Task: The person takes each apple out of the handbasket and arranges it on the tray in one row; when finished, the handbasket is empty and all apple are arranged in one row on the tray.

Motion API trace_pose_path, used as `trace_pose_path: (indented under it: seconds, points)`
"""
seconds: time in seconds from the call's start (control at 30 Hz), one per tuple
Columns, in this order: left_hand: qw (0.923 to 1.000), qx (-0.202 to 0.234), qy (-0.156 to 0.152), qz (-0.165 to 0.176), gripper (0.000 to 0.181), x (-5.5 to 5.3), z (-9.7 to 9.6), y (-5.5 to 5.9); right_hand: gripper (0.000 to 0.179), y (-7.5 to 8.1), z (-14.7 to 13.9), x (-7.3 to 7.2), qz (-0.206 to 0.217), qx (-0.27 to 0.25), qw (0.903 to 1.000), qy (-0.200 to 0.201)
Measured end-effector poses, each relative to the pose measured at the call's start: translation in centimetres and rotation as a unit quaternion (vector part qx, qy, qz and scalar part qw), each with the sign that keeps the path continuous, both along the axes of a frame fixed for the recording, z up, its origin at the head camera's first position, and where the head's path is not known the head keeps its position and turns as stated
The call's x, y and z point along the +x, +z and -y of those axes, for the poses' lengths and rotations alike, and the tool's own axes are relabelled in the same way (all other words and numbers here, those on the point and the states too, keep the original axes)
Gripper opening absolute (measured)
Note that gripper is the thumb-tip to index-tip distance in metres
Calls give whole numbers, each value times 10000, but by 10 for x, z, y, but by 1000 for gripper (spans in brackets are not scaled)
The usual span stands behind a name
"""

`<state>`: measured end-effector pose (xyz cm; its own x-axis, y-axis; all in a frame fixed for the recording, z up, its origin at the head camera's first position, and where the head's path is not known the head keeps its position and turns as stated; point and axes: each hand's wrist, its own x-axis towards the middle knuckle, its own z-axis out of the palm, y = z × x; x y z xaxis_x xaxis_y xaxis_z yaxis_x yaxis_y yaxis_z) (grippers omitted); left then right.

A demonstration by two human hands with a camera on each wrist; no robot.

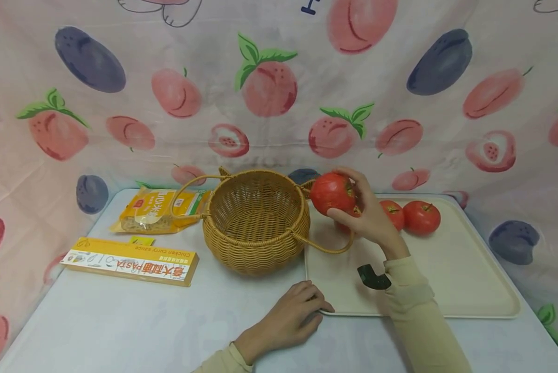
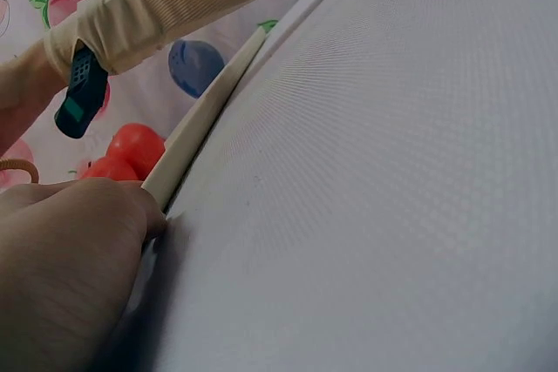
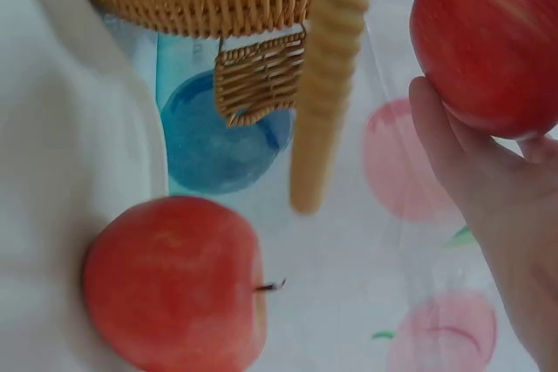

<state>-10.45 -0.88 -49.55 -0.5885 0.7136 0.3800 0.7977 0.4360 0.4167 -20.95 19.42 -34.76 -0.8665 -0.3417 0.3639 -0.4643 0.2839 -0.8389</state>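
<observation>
My right hand holds a red apple above the tray, just right of the wicker basket. In the right wrist view the fingers are around this raised apple. The basket stands upright, its woven inside bare, with looped handles at both sides. Two red apples, one at the right and one beside it, sit on the beige tray. Another is partly hidden behind my right hand. My left hand rests at the tray's near left corner, its fingers relaxed and touching the rim.
Left of the basket lie a yellow food packet and a long pasta box, with a small yellow piece between them. A fruit-print cloth hangs behind the white table. A dark device is at my right wrist.
</observation>
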Motion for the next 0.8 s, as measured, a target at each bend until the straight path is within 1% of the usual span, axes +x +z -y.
trace_pose_path:
  seconds: [0.1, 0.23, 0.4, 0.63, 0.8]
  points:
    - [10000, 13, -31, 4, 24, 0, -1, -1, 83, -7, -8, 2, -6, -180, 9998, -95]
    - [10000, 8, -30, -74, 24, 0, -1, -1, 80, -16, -18, 3, -44, -392, 9991, -132]
    - [9998, 29, -14, -172, 24, -2, 0, -1, 77, -18, -25, 4, -29, -224, 9990, -396]
    - [9999, 42, -12, -127, 24, -2, 1, -2, 77, -20, -35, 5, 152, 48, 9961, -872]
    - [10000, 73, -13, -60, 25, -1, 0, -2, 77, -20, -45, 5, 295, 291, 9913, -1251]
